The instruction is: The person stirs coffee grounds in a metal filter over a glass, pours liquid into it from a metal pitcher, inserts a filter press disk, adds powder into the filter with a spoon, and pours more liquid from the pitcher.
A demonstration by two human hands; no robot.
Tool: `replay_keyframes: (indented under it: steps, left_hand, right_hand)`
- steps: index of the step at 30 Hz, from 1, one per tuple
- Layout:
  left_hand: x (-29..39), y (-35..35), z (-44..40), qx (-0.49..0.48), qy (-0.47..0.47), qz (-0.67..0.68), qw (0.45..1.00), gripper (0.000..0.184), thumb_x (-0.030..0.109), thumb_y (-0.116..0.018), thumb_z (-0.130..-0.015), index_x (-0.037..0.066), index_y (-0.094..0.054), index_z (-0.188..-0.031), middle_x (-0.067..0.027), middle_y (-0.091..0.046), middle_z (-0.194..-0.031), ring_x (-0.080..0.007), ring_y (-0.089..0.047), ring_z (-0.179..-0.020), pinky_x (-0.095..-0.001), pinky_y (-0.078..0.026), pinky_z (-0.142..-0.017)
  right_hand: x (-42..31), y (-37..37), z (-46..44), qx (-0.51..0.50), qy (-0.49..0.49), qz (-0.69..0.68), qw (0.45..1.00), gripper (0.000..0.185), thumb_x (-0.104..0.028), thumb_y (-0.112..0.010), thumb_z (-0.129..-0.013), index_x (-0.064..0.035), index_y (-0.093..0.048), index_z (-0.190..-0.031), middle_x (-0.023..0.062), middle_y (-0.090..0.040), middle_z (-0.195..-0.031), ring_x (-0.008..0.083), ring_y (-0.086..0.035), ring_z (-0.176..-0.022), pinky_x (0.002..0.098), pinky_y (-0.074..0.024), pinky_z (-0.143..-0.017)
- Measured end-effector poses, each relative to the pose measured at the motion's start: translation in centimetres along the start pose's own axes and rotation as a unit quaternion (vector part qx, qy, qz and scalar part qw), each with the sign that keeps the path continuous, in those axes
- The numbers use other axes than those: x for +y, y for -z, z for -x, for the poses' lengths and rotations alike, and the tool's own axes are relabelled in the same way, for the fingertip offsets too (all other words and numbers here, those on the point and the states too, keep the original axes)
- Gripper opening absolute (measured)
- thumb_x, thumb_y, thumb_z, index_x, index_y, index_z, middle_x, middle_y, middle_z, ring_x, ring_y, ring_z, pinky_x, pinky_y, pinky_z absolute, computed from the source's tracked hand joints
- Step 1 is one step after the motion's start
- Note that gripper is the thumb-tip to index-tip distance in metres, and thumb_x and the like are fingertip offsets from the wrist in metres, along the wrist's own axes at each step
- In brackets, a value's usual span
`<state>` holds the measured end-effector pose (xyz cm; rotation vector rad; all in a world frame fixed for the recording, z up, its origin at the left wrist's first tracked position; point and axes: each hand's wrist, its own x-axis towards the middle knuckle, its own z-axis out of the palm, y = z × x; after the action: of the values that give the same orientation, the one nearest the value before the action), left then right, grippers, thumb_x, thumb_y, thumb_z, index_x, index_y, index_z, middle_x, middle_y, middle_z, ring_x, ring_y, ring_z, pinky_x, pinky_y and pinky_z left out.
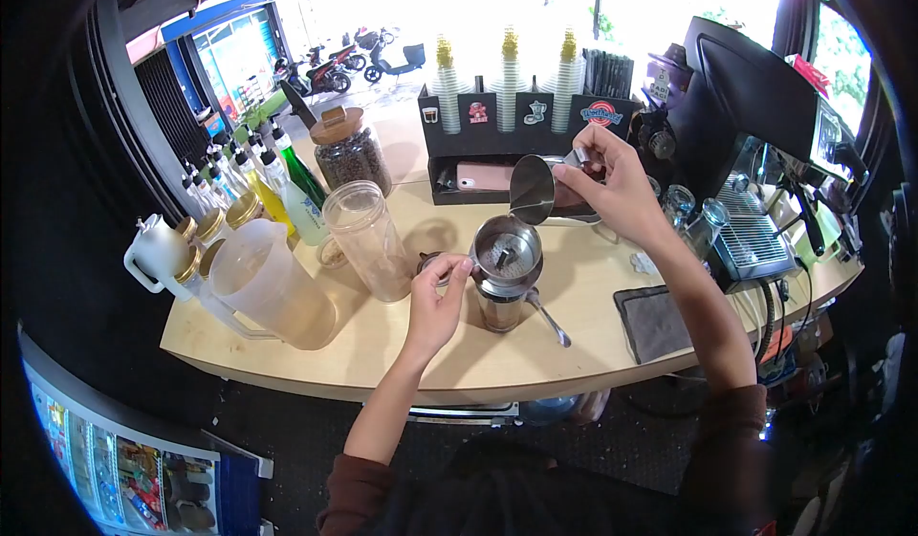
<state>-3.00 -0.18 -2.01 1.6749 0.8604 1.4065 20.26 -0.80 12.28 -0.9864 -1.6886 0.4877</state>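
Note:
My left hand (441, 292) pinches the side of a round metal filter cup (508, 251), which sits over a glass (499, 312) on the wooden counter. Pale liquid or foam and a small dark knob show inside the cup. Above it and to the right, my right hand (617, 184) grips the handle of a small metal pitcher (533, 190). The pitcher is tilted, its spout close to the cup's far rim, and a thin stream seems to run down. A metal spoon (550, 321) lies right of the glass.
A clear tall jar (367, 240) and a plastic pitcher (273, 283) stand left, with syrup bottles (299, 168) and a coffee bean jar (351, 153) behind. A black cup organizer (521, 125) is at the back. Right are a dark cloth (655, 324) and an espresso machine (751, 235).

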Motion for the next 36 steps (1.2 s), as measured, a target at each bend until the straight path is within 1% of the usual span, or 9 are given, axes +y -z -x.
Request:
replay_keyframes:
  steps: [4,6,13,19,21,27,29,31,36]
  left_hand:
    - [0.2,-0.1,-0.1,0.011,-0.004,-0.008,1.0,0.024,0.017,-0.055,-0.097,-0.004,-0.064,-0.09,-0.0069,-0.064,-0.085,-0.0126,-0.058,-0.085,-0.0279,-0.045,-0.081]
    - [0.6,-0.1,-0.1,0.027,-0.01,-0.012,1.0,0.022,0.015,-0.056,-0.096,-0.004,-0.064,-0.091,-0.0078,-0.064,-0.086,-0.0128,-0.059,-0.082,-0.0281,-0.047,-0.077]
    - [0.6,-0.3,-0.2,0.063,-0.069,-0.046,0.995,0.018,0.012,-0.058,-0.093,-0.004,-0.064,-0.087,-0.0108,-0.066,-0.082,-0.0172,-0.062,-0.075,-0.0297,-0.048,-0.071]
    - [2.0,0.0,-0.1,0.078,-0.144,-0.182,0.97,0.015,0.011,-0.061,-0.091,-0.002,-0.065,-0.085,-0.01,-0.067,-0.079,-0.0184,-0.061,-0.07,-0.0298,-0.045,-0.064]
    - [2.2,0.0,0.0,0.079,-0.127,-0.156,0.976,0.015,0.011,-0.061,-0.091,-0.002,-0.065,-0.084,-0.0099,-0.067,-0.079,-0.0174,-0.061,-0.068,-0.0298,-0.044,-0.062]
    - [2.6,-0.1,0.1,0.093,-0.102,-0.087,0.987,0.018,0.01,-0.059,-0.092,-0.004,-0.064,-0.084,-0.0096,-0.065,-0.074,-0.0138,-0.057,-0.063,-0.0271,-0.043,-0.059]
    - [3.5,0.0,0.1,0.094,-0.114,-0.101,0.984,0.018,0.01,-0.058,-0.093,-0.005,-0.064,-0.084,-0.0088,-0.065,-0.074,-0.0125,-0.057,-0.063,-0.0263,-0.043,-0.058]
    - [3.7,0.0,0.0,0.094,-0.126,-0.115,0.981,0.019,0.01,-0.057,-0.094,-0.005,-0.063,-0.084,-0.0079,-0.064,-0.073,-0.0112,-0.056,-0.063,-0.0255,-0.042,-0.058]
    - [3.8,0.0,-0.1,0.103,-0.083,-0.068,0.989,0.024,0.016,-0.055,-0.097,-0.006,-0.065,-0.095,-0.0056,-0.066,-0.081,-0.0076,-0.058,-0.071,-0.0244,-0.048,-0.065]
  right_hand:
    - [0.2,0.3,0.2,-0.002,0.005,0.025,1.0,0.027,-0.003,-0.068,-0.084,-0.0043,-0.041,-0.081,-0.0044,-0.037,-0.07,0.0027,-0.036,-0.066,0.02,-0.0427,-0.056]
    - [0.7,0.5,0.3,-0.005,0.045,0.086,0.995,0.026,-0.002,-0.067,-0.085,-0.0039,-0.041,-0.082,-0.0042,-0.038,-0.07,0.0021,-0.037,-0.065,0.0197,-0.0456,-0.056]
    - [0.0,0.7,1.1,-0.004,0.024,0.026,0.999,0.026,-0.003,-0.068,-0.084,-0.004,-0.042,-0.081,-0.0041,-0.039,-0.07,0.0021,-0.037,-0.065,0.0203,-0.0412,-0.055]
    - [1.7,1.3,1.2,0.008,0.025,0.028,0.999,0.023,-0.002,-0.067,-0.085,-0.0045,-0.044,-0.082,-0.005,-0.04,-0.07,0.0022,-0.042,-0.065,0.0193,-0.0458,-0.059]
    - [1.1,1.1,1.9,0.029,-0.096,-0.212,0.972,0.02,-0.003,-0.066,-0.086,-0.0066,-0.047,-0.084,-0.0052,-0.047,-0.071,0.0025,-0.048,-0.066,0.0187,-0.0447,-0.059]
    - [6.3,3.1,4.2,0.062,-0.107,-0.28,0.952,0.016,-0.003,-0.065,-0.087,-0.0065,-0.049,-0.087,-0.0002,-0.059,-0.08,0.0057,-0.057,-0.071,0.0208,-0.051,-0.064]
    - [6.7,3.1,5.7,0.079,-0.127,-0.305,0.941,0.015,-0.002,-0.063,-0.088,-0.0067,-0.049,-0.084,0.0005,-0.059,-0.079,0.0064,-0.057,-0.071,0.0212,-0.0506,-0.064]
    - [8.9,3.4,7.1,0.108,-0.158,-0.298,0.935,0.013,-0.003,-0.059,-0.091,-0.0076,-0.048,-0.085,0.0017,-0.057,-0.076,0.0078,-0.053,-0.066,0.0241,-0.046,-0.056]
    - [16.2,3.0,10.8,0.166,-0.199,-0.34,0.904,0.015,-0.006,-0.057,-0.092,-0.0076,-0.05,-0.079,0.0021,-0.052,-0.069,0.0117,-0.054,-0.062,0.0253,-0.0454,-0.057]
